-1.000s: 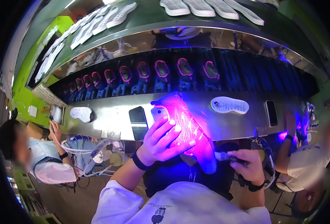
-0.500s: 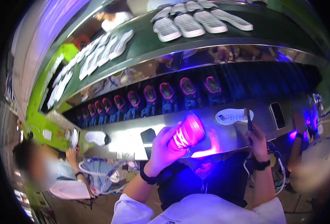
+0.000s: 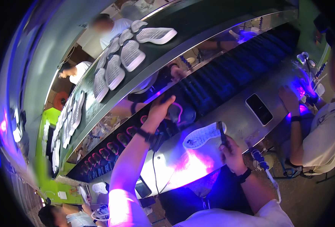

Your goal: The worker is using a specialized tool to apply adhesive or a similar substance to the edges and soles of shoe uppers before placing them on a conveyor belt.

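My left hand (image 3: 160,110) reaches over the rack beyond the bench, its fingers closed at the side of a dark shoe upper (image 3: 184,114) with a pink-edged collar. Part of the grip is hidden behind the hand. In my right hand (image 3: 233,156) is a brush (image 3: 221,133) with a dark handle. Its bristle end is over the right end of a white shoe sole (image 3: 203,136), which lies on the metal bench. Dark smudges mark the sole's left end. Purple-pink light falls on the bench in front of the sole.
More pink-collared shoe uppers (image 3: 112,147) stand in a row to the left. White soles (image 3: 114,72) lie on the upper green shelf. A phone (image 3: 258,109) rests at right, and a dark device (image 3: 143,188) near my left arm. Co-workers sit on both sides; others are beyond the shelf.
My left hand has carried the shoe from the purple light in front of me up to the rack. The right hand keeps the brush near the sole. The view has turned.
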Demonstrator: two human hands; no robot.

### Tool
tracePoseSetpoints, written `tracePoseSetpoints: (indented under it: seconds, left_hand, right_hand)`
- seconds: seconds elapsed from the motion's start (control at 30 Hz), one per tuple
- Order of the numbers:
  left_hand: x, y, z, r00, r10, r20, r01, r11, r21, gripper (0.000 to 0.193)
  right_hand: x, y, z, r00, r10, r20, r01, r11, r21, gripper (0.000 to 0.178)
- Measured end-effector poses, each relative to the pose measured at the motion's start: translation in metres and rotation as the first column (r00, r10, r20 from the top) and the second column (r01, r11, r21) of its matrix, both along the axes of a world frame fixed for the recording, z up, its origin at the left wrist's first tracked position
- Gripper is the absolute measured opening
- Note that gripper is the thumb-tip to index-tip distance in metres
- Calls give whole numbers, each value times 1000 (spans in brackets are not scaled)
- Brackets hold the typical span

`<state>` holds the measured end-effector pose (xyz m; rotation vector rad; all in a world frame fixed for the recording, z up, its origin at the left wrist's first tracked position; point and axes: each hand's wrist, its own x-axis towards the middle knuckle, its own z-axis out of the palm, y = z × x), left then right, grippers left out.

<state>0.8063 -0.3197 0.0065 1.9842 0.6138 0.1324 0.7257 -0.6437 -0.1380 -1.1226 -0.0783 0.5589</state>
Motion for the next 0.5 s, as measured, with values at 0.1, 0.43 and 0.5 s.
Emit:
tracePoseSetpoints:
  seconds: [0.1,0.43,0.5]
  left_hand:
    - [78,-4,-14,967,14,-253,44,974,223,58]
    - [164,7,-98,788,287,-544,260,646,718,62]
    - [149,11,-78,911,218,-350,219,465,858,66]
  right_hand:
    - [-2,3,-5,998,4,66,-1,999,-40,49]
    - [-1,3,-7,997,60,43,-57,995,-78,51]
    - [-3,8,-23,946,62,320,18,971,-239,54]
